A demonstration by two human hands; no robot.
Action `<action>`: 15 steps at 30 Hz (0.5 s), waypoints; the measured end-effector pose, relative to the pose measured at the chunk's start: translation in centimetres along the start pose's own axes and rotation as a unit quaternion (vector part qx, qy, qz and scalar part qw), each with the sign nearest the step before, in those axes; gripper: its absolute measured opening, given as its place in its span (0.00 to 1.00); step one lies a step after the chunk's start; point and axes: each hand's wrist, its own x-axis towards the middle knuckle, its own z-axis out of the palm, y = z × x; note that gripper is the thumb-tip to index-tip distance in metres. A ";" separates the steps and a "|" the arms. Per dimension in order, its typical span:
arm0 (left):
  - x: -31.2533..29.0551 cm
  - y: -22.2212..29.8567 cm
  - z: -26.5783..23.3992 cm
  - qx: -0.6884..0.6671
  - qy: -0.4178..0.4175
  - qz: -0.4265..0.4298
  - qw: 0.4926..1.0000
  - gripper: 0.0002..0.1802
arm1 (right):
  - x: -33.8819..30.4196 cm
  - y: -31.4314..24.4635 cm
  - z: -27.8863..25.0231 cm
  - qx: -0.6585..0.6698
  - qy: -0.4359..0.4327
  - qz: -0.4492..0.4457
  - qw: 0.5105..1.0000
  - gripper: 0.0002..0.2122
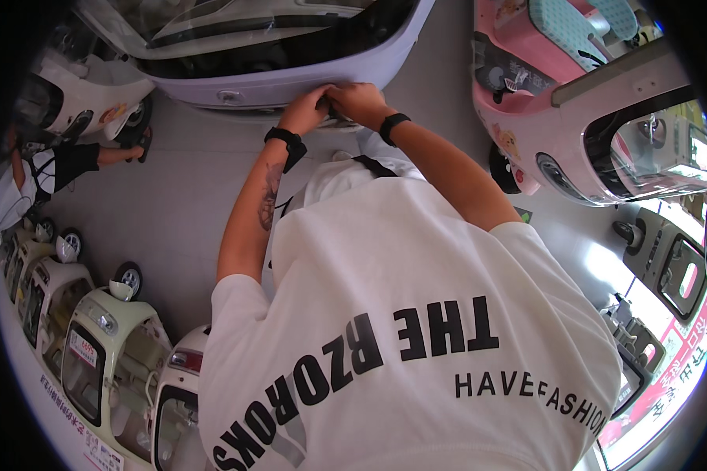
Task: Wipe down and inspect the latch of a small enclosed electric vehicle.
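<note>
White vehicle's (291, 82) edge runs left-right; both hands (334, 102) press its rim.

We see a grey showroom floor (188, 180) carrying a pale lilac mini car (291, 78), a pink mini car (542, 118), and cream mini cars (110, 345) parked left.

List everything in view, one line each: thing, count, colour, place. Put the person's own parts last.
small vehicle: 1, pale lavender-white, top centre, both hands at its edge
small vehicle with teal seats: 1, pink, top right
white vehicle: 1, white, top left
cream vehicles: a row, several, cream, lower left
floor: 1, grey, centre left
another person: 1, dark sleeve, left edge
T-shirt: 1, white with black lettering, centre bottom
wristbands: 2, black, one per wrist
left hand: 1, on the lavender-white vehicle's edge
right hand: 1, beside the left, same edge
</note>
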 end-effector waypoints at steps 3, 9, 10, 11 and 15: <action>-0.1 -0.9 0.4 -0.039 -0.014 -0.005 0.999 0.20 | -0.5 0.4 1.0 0.029 0.076 -0.031 0.996 0.04; -1.1 0.2 0.0 0.211 0.023 0.041 0.976 0.15 | -1.6 -0.9 1.7 0.084 0.131 0.058 0.986 0.04; -1.2 0.4 -0.1 0.211 0.021 0.041 0.976 0.15 | -1.5 -1.2 1.6 0.097 0.127 0.082 0.984 0.05; -1.4 0.5 -0.3 0.216 0.030 0.045 0.975 0.13 | -1.5 -1.3 1.6 0.110 0.123 0.106 0.981 0.05; -1.2 0.9 -0.5 0.263 0.038 0.071 0.961 0.09 | -1.3 -1.0 1.7 0.206 0.094 0.179 0.957 0.08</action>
